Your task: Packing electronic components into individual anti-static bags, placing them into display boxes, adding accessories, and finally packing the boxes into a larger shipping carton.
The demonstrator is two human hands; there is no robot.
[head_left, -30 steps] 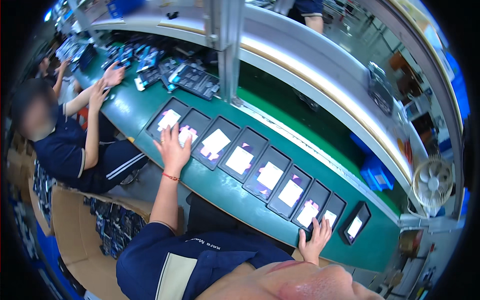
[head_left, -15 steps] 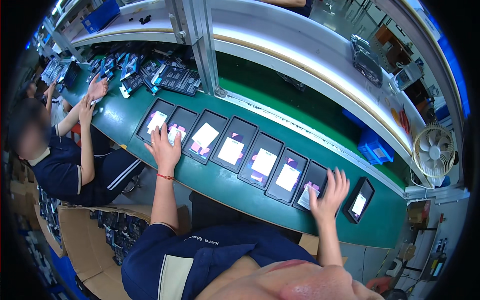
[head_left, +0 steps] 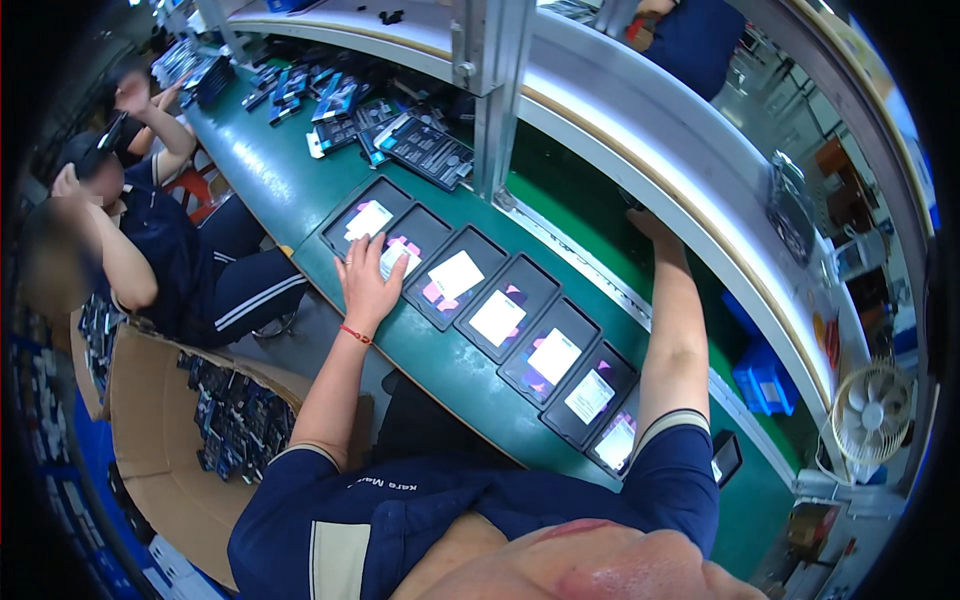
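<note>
Left hand (head_left: 368,282) flat, fingers (head_left: 385,250) released and spread on the second black tray (head_left: 413,243) of the row. Right hand (head_left: 652,226) stretched to one o'clock, at the green belt's far edge (head_left: 590,225); fingers hidden, cannot tell if clenched. Seemingly midway: seven trays lined from ten to four o'clock on the green table (head_left: 300,190), each already with a white square label (head_left: 456,274). At seven o'clock, cardboard box (head_left: 150,440) with dark packages.

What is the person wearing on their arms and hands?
Both hands are bare, with no gloves. The left hand has a thin red cord bracelet at the wrist. Both arms have short dark navy sleeves; the right sleeve ends in a pale band. No rings or watch show on the right hand.
</note>
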